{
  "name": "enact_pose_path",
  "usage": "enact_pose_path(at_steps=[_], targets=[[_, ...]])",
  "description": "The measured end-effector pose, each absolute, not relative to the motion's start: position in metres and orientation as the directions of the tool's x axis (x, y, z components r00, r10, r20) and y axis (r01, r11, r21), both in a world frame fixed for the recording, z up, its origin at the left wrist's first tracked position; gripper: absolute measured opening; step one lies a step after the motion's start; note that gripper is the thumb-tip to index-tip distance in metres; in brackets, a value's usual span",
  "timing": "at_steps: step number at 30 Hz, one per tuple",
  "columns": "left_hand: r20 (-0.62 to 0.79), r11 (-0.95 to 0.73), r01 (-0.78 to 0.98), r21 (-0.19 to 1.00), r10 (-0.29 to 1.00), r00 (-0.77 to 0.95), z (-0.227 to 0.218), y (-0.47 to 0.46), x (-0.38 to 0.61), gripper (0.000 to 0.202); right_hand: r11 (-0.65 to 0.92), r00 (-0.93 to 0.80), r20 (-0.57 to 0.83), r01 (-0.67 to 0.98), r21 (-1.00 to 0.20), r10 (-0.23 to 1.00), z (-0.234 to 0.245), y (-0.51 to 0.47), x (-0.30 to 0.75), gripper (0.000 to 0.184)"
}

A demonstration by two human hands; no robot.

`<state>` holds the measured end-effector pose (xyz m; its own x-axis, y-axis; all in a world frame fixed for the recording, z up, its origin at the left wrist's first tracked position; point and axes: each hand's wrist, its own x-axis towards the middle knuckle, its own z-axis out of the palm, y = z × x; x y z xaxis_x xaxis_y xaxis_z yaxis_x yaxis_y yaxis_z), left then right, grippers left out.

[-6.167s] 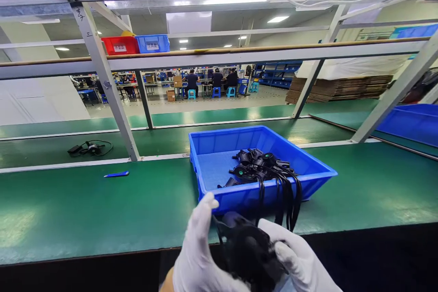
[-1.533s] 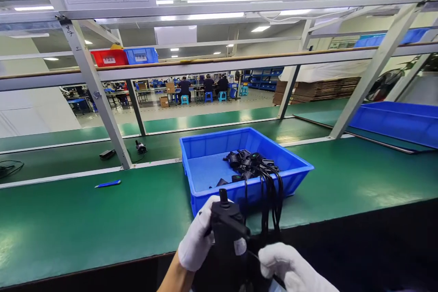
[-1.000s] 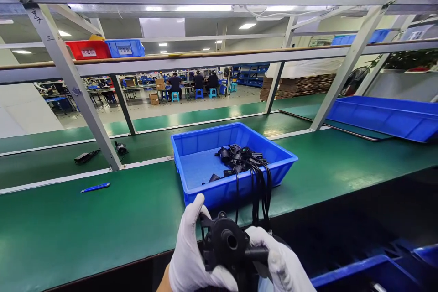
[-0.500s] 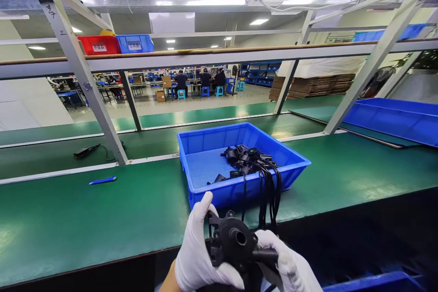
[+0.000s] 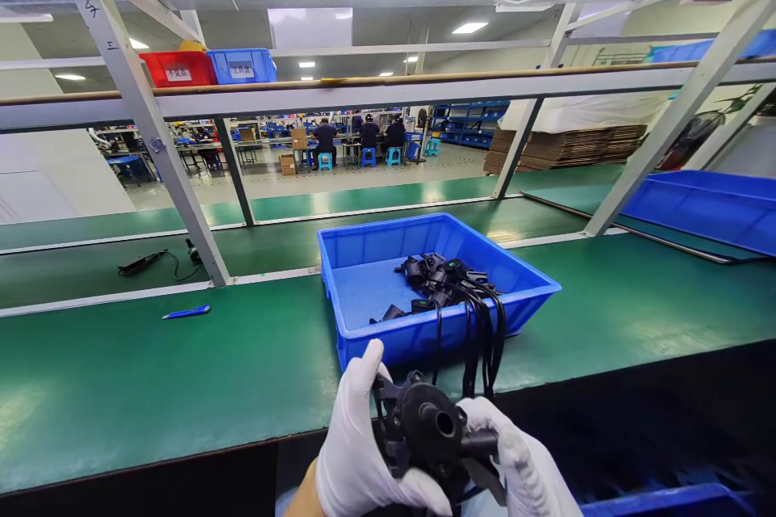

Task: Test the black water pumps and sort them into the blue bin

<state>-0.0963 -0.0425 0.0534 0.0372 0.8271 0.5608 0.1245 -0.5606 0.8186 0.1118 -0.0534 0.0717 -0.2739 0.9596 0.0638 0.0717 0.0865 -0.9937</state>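
Both my hands wear white gloves and are at the bottom centre, in front of the blue bin. My left hand (image 5: pixel 364 444) wraps round the left side of a black plastic water pump (image 5: pixel 428 424), thumb raised beside it. My right hand (image 5: pixel 515 456) grips the pump's right side, around its side pipe. A round pipe opening at the pump's middle faces up and toward me. Just beyond lies the blue bin (image 5: pixel 394 339), holding several similar black parts (image 5: pixel 436 279). Their black cables (image 5: pixel 482 339) hang over its near rim. The underside of the held pump is hidden.
A blue utility knife (image 5: pixel 187 312) lies on the green bench (image 5: pixel 255 363) at left. Behind it is a black cabled device (image 5: pixel 145 261). Slanted metal posts (image 5: pixel 163 145) rise from the bench. Another blue bin (image 5: pixel 703 210) stands at right, and a blue rim (image 5: pixel 672 501) shows below.
The view has shifted slightly, so the bin and bench appear a little further right and higher. My hands keep hold of the pump, which appears slightly further right and a little turned.
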Motion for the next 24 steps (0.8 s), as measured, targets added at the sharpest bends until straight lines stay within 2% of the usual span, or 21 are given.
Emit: enact_pose_path(at_steps=[6, 12, 14, 16, 19, 21, 24], targets=[[0.561, -0.562, 0.109, 0.820, 0.827, 0.037, 0.048, -0.038, -0.098, 0.124, 0.097, -0.271, 0.075, 0.066, -0.993, 0.960, 0.077, -0.052, 0.108, 0.071], [0.558, -0.556, 0.090, 0.826, 0.830, 0.007, 0.056, -0.042, -0.098, 0.128, 0.134, -0.203, 0.080, 0.269, -0.954, 0.976, 0.090, -0.043, 0.107, 0.066], [0.561, -0.562, 0.031, 0.827, 0.827, 0.023, 0.057, -0.043, -0.103, 0.134, 0.211, -0.232, 0.150, 0.263, -0.941, 0.961, 0.093, -0.038, 0.111, 0.067], [0.569, -0.568, -0.056, 0.821, 0.823, -0.012, 0.056, -0.043, -0.111, 0.127, 0.330, -0.290, 0.262, 0.217, -0.919, 0.920, 0.093, -0.033, 0.117, 0.065], [0.543, -0.573, -0.142, 0.807, 0.815, -0.202, 0.050, -0.040, -0.120, 0.099, 0.468, -0.341, 0.401, 0.143, -0.872, 0.851, 0.092, -0.028, 0.124, 0.059], [0.557, -0.591, -0.091, 0.802, 0.793, -0.246, 0.044, -0.042, -0.120, 0.090, 0.457, -0.334, 0.398, 0.115, -0.882, 0.854, 0.091, -0.027, 0.124, 0.060], [0.537, -0.544, 0.006, 0.839, 0.826, -0.174, 0.042, -0.050, -0.106, 0.105, 0.358, -0.253, 0.313, 0.157, -0.920, 0.915, 0.093, -0.029, 0.112, 0.068]])
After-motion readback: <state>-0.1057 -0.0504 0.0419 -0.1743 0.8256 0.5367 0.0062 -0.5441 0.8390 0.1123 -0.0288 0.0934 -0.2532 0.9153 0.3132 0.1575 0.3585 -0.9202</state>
